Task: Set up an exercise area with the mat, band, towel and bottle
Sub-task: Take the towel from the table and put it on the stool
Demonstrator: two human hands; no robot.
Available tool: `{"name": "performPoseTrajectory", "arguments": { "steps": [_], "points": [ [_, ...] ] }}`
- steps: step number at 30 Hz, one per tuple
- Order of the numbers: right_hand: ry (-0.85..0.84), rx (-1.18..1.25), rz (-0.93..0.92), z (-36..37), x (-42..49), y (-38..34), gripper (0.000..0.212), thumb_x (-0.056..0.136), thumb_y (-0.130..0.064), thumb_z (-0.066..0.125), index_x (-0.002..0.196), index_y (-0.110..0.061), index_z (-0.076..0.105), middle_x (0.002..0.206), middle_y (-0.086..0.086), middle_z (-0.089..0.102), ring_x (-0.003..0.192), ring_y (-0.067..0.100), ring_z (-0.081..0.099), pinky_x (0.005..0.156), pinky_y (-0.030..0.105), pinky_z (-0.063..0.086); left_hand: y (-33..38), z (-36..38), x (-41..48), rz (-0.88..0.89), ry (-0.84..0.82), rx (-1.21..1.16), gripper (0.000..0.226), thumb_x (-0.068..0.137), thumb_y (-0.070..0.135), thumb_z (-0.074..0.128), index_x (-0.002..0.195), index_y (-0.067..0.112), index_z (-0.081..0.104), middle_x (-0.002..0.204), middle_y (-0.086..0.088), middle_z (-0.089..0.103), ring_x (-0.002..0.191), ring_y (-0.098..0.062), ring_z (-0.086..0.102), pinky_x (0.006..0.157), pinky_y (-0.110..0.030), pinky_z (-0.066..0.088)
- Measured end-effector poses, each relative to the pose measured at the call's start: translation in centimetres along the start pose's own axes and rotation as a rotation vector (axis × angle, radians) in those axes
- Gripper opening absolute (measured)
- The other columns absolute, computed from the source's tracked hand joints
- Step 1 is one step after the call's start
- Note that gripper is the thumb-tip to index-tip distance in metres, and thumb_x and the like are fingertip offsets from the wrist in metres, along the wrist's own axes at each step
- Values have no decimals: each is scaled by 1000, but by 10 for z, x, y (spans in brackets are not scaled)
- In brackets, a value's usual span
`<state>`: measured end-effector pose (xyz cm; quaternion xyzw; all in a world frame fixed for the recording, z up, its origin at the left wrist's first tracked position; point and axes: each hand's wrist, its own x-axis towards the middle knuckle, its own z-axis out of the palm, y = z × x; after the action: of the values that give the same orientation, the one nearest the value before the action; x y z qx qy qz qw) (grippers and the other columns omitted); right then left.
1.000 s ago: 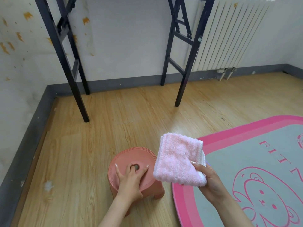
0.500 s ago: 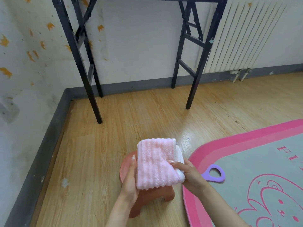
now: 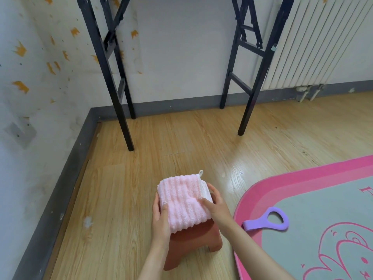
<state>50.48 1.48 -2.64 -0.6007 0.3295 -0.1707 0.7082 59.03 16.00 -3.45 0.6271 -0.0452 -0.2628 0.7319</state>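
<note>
A folded pink towel (image 3: pixel 181 201) lies on top of a small reddish-brown plastic stool (image 3: pixel 193 242) on the wooden floor. My left hand (image 3: pixel 160 218) grips the towel's left edge, thumb on top. My right hand (image 3: pixel 216 205) holds its right edge, thumb pressed on the fabric. To the right lies a grey exercise mat (image 3: pixel 314 209) with a pink border and a pink cartoon print. A purple resistance band (image 3: pixel 268 219) with a loop handle rests on the mat's left part. No bottle is in view.
A black metal table frame (image 3: pixel 125 126) stands against the wall ahead, its legs on the floor. A white radiator (image 3: pixel 319 43) hangs at the back right. A grey skirting board (image 3: pixel 60 190) runs along the left wall.
The towel came from my right hand, held up to the right, down onto the stool. My left hand left the stool top and took the towel's left edge.
</note>
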Motion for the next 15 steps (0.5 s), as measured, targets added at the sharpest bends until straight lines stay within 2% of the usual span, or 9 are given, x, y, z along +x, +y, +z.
{"name": "performPoseTrajectory", "arguments": {
  "steps": [3,5,9,12,15],
  "points": [
    [-10,-23,-2,1,1,8,49,92,-20,60,136,-31,43,126,-18,54,114,-3,53,86,18,46,0,2,-2,33,8,26,45,101,32,37,145,34,30,146,13,37,134,-8,38,106,-28,33],
    [-15,-17,-9,3,0,11,41,97,-23,52,137,-33,43,128,-20,53,117,-5,49,91,17,43,-3,2,-2,91,1,64,43,101,35,34,144,32,31,149,14,34,136,-4,33,112,-29,27],
    [-41,-63,-55,6,-2,13,38,102,-27,41,139,-33,42,141,-18,44,132,-1,38,107,21,31,-15,-2,1,139,-2,185,66,87,64,33,144,32,35,151,15,33,139,0,28,118,-40,21],
    [-64,-146,-102,5,-4,18,41,100,-21,46,137,-38,40,141,-29,36,135,-5,31,112,22,25,-18,-2,-3,163,8,270,47,91,53,28,136,42,35,153,17,26,141,2,20,120,-36,16],
    [-67,-200,-126,3,-5,25,51,94,-12,50,134,-42,42,145,-22,37,136,-5,31,116,29,27,-21,-3,-4,182,6,384,47,89,55,25,135,46,30,151,24,20,142,4,11,121,-38,9]
  ]
}}
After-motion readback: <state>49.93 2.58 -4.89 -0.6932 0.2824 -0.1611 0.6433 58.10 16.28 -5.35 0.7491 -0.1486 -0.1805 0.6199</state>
